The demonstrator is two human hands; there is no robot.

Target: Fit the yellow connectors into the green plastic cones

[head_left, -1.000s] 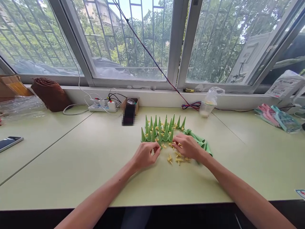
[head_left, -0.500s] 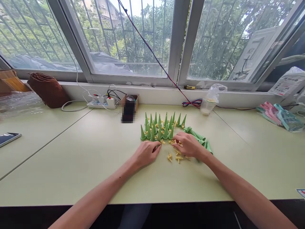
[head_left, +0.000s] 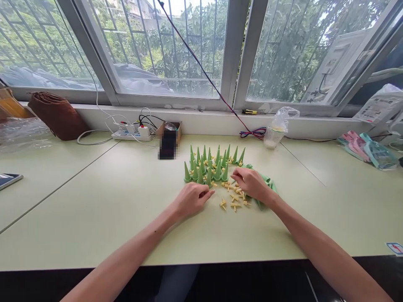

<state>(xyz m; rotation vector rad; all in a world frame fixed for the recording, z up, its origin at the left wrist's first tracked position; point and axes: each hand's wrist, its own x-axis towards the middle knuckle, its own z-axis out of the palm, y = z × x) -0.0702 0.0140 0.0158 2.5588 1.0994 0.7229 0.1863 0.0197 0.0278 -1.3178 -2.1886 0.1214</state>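
Several green pointed cones (head_left: 200, 174) stand upright in close rows, with small yellow pieces among them. My left hand (head_left: 193, 197) rests on the table just in front of the nearest cones, fingers curled and thumb against them; whatever it may hold is hidden. To the right of the rows, my right hand (head_left: 253, 183) is closed in a pinch above the table, and I cannot make out what is between its fingertips. Loose yellow T-shaped pieces (head_left: 234, 198) lie between the two hands. Green tube-like pieces (head_left: 273, 186) lie in a pile, partly covered by my right hand.
Along the back stand a brown bag (head_left: 58, 115), a power strip (head_left: 130, 134) with cables, a small carton (head_left: 178, 130) and a plastic cup in a bag (head_left: 273, 136). Pink and blue items (head_left: 371, 149) lie far right. A phone (head_left: 9, 180) is at left.
My right hand has lifted slightly away from the yellow pieces, its fingers drawn together, uncovering more of them. My left hand stays by the front cones. The view has shifted slightly.
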